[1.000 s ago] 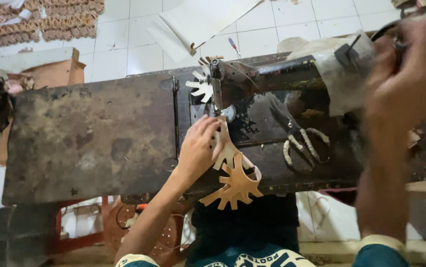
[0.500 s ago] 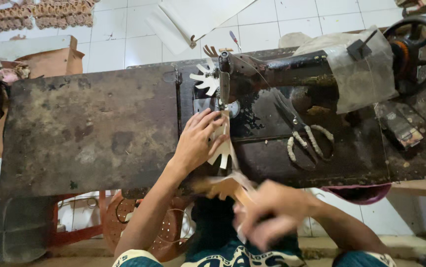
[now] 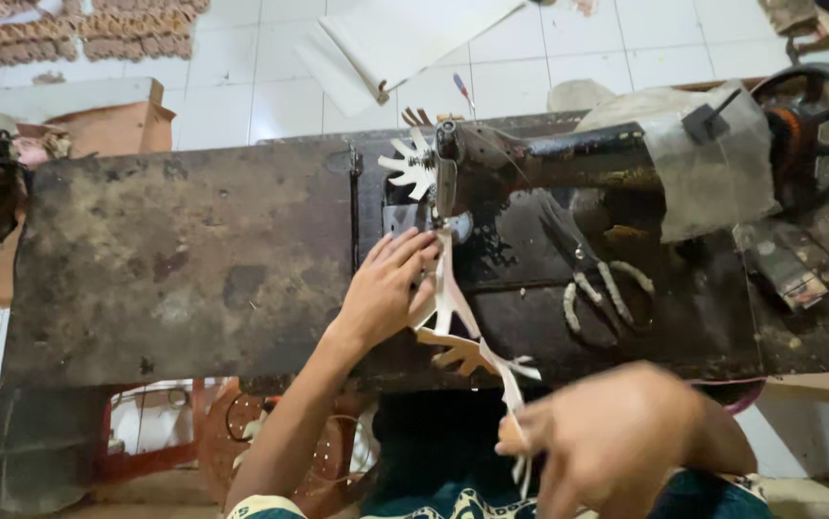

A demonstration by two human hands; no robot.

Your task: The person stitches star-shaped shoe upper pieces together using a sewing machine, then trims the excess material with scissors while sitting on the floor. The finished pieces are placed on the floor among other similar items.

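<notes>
The left hand (image 3: 385, 293) lies flat on the bed of an old black sewing machine (image 3: 549, 163), fingers (image 3: 414, 252) spread and pressing down on a chain of pale, tree-shaped leather cutouts (image 3: 457, 332) just short of the needle. It grips nothing; the palm simply pins the piece against the bed. Beyond the fingertips, on the far side of the presser foot, one white cutout (image 3: 412, 165) fans out behind the needle — by the look of it, already stitched through.

The right hand (image 3: 616, 437) hangs nearer the body, blurred, fingers curled around the trailing end of the same chain, which runs from the left palm down to it. How tightly it pinches cannot be told through the blur, but the strip does hang from it.

Judging from this, the sewing is under way but far from finished — one shape is past the needle, several remain on the near side.

To the right of the left fingers, a pair of scissors with cord-wrapped handles (image 3: 597, 288) rests on the bed. The handwheel (image 3: 808, 125) sits at the far right end, well apart from both hands. The worn metal table (image 3: 174, 259) stretches away to the left.
</notes>
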